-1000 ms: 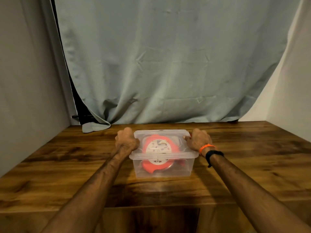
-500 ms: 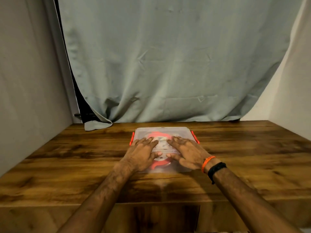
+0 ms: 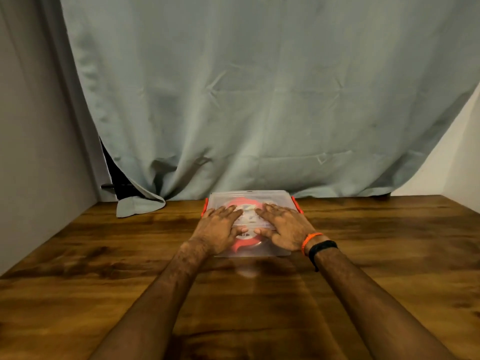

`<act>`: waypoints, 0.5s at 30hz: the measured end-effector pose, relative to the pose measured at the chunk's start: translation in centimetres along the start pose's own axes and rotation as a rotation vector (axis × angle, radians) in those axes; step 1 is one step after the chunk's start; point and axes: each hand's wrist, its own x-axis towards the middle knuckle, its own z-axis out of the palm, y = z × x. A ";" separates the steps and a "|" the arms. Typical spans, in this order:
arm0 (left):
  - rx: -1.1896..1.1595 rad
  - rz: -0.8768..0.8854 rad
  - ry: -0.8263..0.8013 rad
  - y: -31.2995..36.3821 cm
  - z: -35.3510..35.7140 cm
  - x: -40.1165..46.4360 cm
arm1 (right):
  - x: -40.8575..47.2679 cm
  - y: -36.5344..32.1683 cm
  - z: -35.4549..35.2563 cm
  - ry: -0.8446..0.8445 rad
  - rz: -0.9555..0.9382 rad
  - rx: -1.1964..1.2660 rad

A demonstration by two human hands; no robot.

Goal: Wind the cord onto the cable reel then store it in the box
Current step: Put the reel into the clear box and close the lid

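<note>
A clear plastic box [image 3: 275, 197] with orange side latches [image 3: 297, 204] stands on the wooden table, its lid on. Through the lid I see the red and white cable reel [image 3: 246, 203] lying inside. My left hand [image 3: 219, 228] lies flat on the lid's left half, fingers straight and pointing away. My right hand [image 3: 284, 228] lies flat on the right half in the same way. Both thumbs point toward each other near the lid's middle. The cord itself cannot be made out.
The wooden table [image 3: 389, 255] stretches wide on both sides of the box. A grey-green curtain [image 3: 259, 100] hangs right behind it, a corner of it lying on the table at the back left [image 3: 137, 206]. Walls close both sides.
My hands left the box's short sides and came to lie flat on top of the lid. The orange latches now show at both sides. The box sits farther from me.
</note>
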 end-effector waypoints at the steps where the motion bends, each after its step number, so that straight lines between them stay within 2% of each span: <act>1: 0.007 -0.010 -0.004 -0.3 0.2 1.0 | 1.0 0.5 0.2 0.001 -0.002 0.000; 8: -0.019 -0.036 -0.080 -3.1 0.6 7.6 | 7.6 3.7 1.0 -0.020 -0.028 -0.015; 15: 0.003 -0.020 -0.060 -4.7 1.5 10.2 | 10.2 4.8 1.5 -0.044 -0.016 -0.020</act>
